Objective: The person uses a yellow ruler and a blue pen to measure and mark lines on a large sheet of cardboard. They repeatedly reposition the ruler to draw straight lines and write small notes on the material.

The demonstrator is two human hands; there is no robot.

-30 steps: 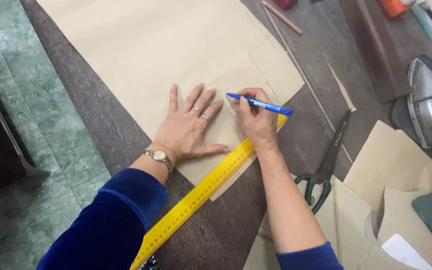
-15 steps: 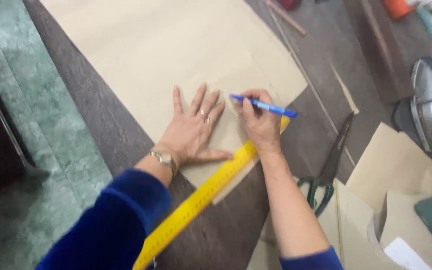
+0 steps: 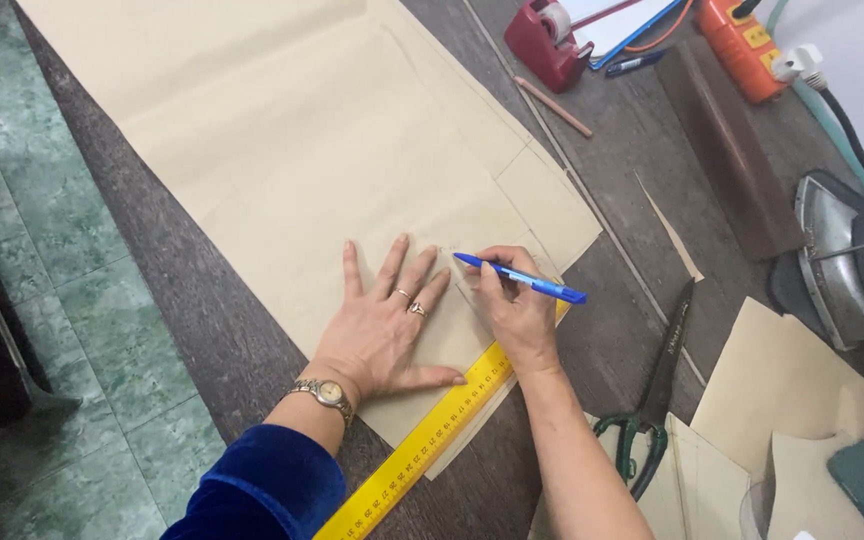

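Two hands on brown paper

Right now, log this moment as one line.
left hand flat on paper | right hand holds pen, tip on paper | ruler under hands | scissors idle

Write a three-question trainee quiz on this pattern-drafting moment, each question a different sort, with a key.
1. True or false: the left hand lies flat on the paper.
2. Which does the right hand hold? A) scissors B) blue pen C) pencil
3. Fill in: the green-handled scissors lie on the table to the ____ of the right forearm.

Key
1. True; palm down, fingers spread, beside the yellow ruler.
2. B; the pen has its tip on the paper, while the pencil lies far off by the tape dispenser.
3. Right.
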